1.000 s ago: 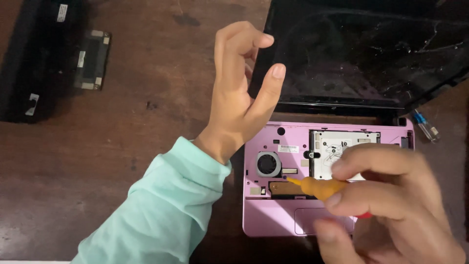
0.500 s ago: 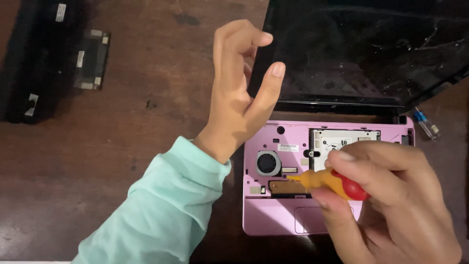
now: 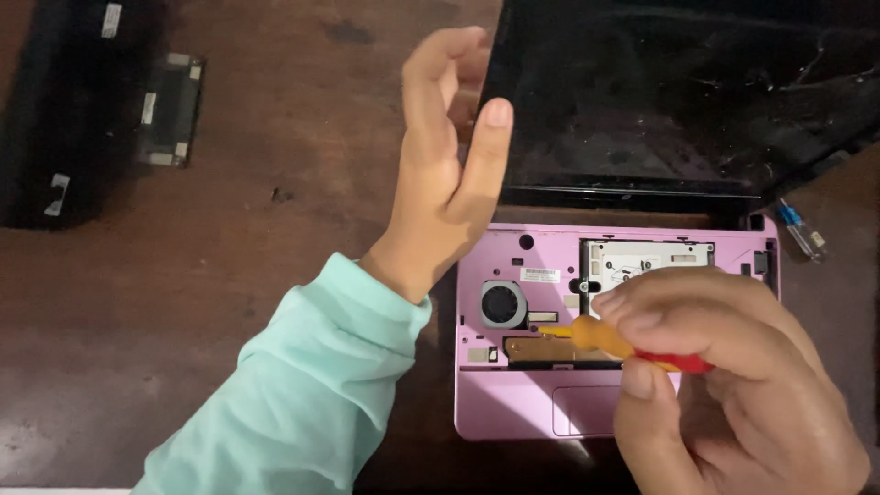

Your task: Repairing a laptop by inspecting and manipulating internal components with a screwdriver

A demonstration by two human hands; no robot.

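The counter [image 3: 183, 302] is dark brown wood. On it sits a small pink laptop [image 3: 513, 403] with its keyboard taken off, so the insides show. Its black screen [image 3: 660, 101] stands up at 12 o'clock from the pink base.

The left hand [image 3: 440, 192], w/ a mint green sleeve [image 3: 302, 385], is at about 10 o'clock from the base. Its grip is loose on the screen's left edge: thumb on the front, fingers curled round the back.

The right hand [image 3: 733, 385] is at about 4 o'clock. Its grip is pinched tight on a small screwdriver [image 3: 632, 346] w/ a yellow and red handle. The screwdriver lies almost flat, long way running 3 to 9 o'clock; the tip points to 9, right over a gold-brown strip [image 3: 536, 346] in the middle of the base. So the work spot is just left of the right grip, very near. The right hand is much nearer to it than the left. I can't tell if the tip touches a screw.

Just at 10 o'clock from the tip is a round grey fan [image 3: 504, 302]. A silver plate [image 3: 642, 261] sits at 12 o'clock from the right hand.

Far off at 9–10 o'clock lies a long black part [image 3: 64, 110] and a smaller flat black piece [image 3: 170, 110]. A little blue-tipped tool [image 3: 802, 229] lies at 3 o'clock, beside the screen hinge.
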